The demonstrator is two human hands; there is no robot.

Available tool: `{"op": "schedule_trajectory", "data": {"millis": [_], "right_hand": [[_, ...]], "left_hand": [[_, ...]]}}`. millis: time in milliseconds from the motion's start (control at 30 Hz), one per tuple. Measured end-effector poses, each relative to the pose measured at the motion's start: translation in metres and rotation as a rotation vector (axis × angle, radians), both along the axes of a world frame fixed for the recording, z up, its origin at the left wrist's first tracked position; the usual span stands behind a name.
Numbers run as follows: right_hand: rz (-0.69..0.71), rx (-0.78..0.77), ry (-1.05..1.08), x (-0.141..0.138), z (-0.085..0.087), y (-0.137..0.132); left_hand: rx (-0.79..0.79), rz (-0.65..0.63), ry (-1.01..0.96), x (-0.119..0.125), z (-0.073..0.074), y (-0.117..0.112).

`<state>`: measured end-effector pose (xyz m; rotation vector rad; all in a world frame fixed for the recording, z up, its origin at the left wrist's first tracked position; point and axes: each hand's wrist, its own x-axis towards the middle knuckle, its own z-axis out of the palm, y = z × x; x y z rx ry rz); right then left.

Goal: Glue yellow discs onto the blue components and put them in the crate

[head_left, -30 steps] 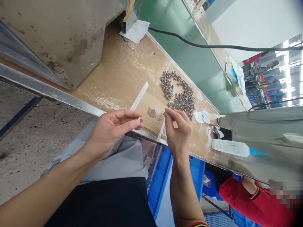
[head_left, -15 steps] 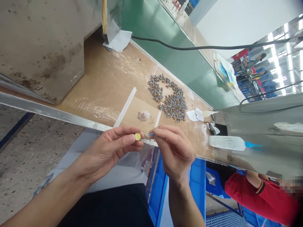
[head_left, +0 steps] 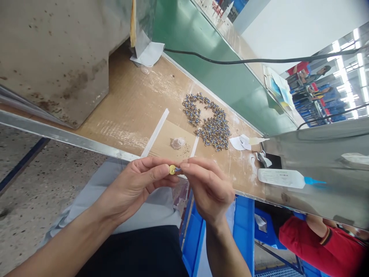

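My left hand pinches a small round yellow disc between thumb and fingers, its flat face turned up toward me. Close against it, my right hand is closed on a small blue piece, whose tip meets the disc. Most of that piece is hidden by the fingertips. Beyond the hands, a small clear plastic cup sits on a taped cardboard sheet, with tiny bits scattered beside it. A ring-shaped pile of small blue and brassy parts lies farther back.
On the right are a white bottle with a blue nozzle and paper scraps. A large stained metal housing stands at the left. A black cable crosses the back. Blue bins and a person in a red shirt are lower right.
My right hand has moved left, bringing the blue piece from a short gap away up against the yellow disc. The left hand still holds the disc. The whole view has shifted slightly.
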<state>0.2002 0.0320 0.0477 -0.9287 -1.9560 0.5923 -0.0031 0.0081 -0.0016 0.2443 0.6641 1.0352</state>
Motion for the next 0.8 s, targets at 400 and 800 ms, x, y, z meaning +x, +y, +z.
{"op": "schedule_trajectory", "data": {"millis": [400,800], "right_hand": [[-0.011,0.000,-0.027,-0.0014,0.0048,-0.0016],[0.012,0.007,-0.046,-0.0017,0.0063,-0.0003]], "left_hand": [[0.015,-0.003,-0.007,-0.0012,0.0060,0.0002],[0.006,0.000,-0.003,-0.0026,0.0085,-0.0025]]}}
